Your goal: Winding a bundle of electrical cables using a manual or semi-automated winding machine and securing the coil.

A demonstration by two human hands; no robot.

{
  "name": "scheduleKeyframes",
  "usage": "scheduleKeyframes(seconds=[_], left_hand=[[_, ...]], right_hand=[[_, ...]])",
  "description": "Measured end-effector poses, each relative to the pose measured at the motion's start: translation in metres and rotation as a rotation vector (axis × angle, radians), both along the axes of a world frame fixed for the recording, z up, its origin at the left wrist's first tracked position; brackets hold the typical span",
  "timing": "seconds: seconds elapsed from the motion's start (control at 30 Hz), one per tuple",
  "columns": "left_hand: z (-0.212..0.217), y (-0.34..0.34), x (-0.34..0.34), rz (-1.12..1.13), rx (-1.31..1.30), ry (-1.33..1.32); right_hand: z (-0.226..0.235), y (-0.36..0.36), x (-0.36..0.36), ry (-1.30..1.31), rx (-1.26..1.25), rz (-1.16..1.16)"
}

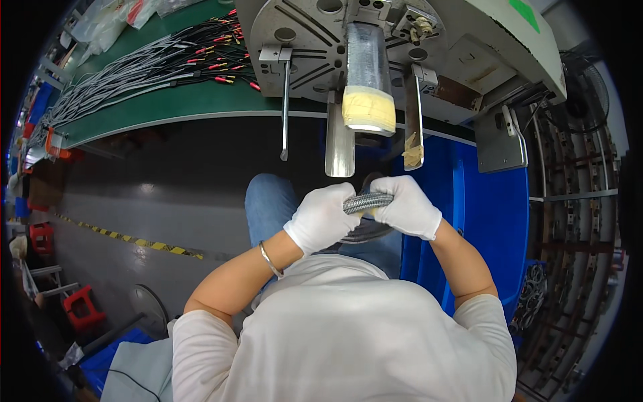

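Between my two white-gloved hands is a coil of grey cable (367, 203), held over my lap. My left hand (325, 216) is closed round the coil's left side, and my right hand (406, 206) grips its right side. The lower part of the loop hangs below the hands, darker and partly hidden. Just beyond stands a winding machine (315, 40) with a round slotted metal plate. Metal prongs stick out from it toward me, among them a thick one wrapped in yellow tape (369, 108) and a bare curved one (339, 144). Neither hand touches the machine.
On the green bench (167, 107) at the left lies a bundle of grey cables (140, 74) with red and black plug ends. A blue bin (492, 214) stands at the right, beside a metal rack (576, 248). Red stools (84, 308) and yellow-black floor tape (134, 240) are at the left.
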State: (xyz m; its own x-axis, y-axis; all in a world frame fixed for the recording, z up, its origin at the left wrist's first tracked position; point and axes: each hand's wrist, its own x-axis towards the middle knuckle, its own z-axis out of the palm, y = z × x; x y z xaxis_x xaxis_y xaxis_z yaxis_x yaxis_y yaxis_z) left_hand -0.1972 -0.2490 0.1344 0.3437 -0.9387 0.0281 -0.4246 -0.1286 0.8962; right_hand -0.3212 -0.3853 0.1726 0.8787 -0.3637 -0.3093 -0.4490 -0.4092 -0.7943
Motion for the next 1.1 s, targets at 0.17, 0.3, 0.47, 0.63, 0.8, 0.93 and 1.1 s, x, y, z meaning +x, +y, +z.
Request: scheduleKeyframes(seconds=[0.17,0.3,0.47,0.63,0.8,0.93,1.1], left_hand=[[-0.015,-0.014,0.007,-0.146,0.007,0.006],[0.005,-0.022,-0.005,-0.272,0.061,0.374],[0.054,-0.056,-0.017,-0.37,0.18,0.8],[0.052,-0.09,-0.039,-0.584,0.348,0.78],[0.086,-0.119,-0.056,-0.73,0.449,0.675],[0.117,-0.127,-0.074,-0.798,0.377,0.711],[0.07,-0.16,-0.068,-0.783,0.007,1.055]], right_hand=[[0.015,-0.001,-0.012,0.058,0.285,-0.073],[0.043,-0.044,-0.04,-0.016,0.552,0.129],[0.041,-0.056,-0.056,-0.442,-0.136,0.03],[0.07,-0.061,-0.064,-0.712,-0.719,0.245],[0.063,-0.077,-0.084,-0.948,-0.802,0.145],[0.086,-0.081,-0.106,-0.957,-0.627,-0.041],[0.088,-0.088,-0.135,-1.168,-0.517,-0.261]])
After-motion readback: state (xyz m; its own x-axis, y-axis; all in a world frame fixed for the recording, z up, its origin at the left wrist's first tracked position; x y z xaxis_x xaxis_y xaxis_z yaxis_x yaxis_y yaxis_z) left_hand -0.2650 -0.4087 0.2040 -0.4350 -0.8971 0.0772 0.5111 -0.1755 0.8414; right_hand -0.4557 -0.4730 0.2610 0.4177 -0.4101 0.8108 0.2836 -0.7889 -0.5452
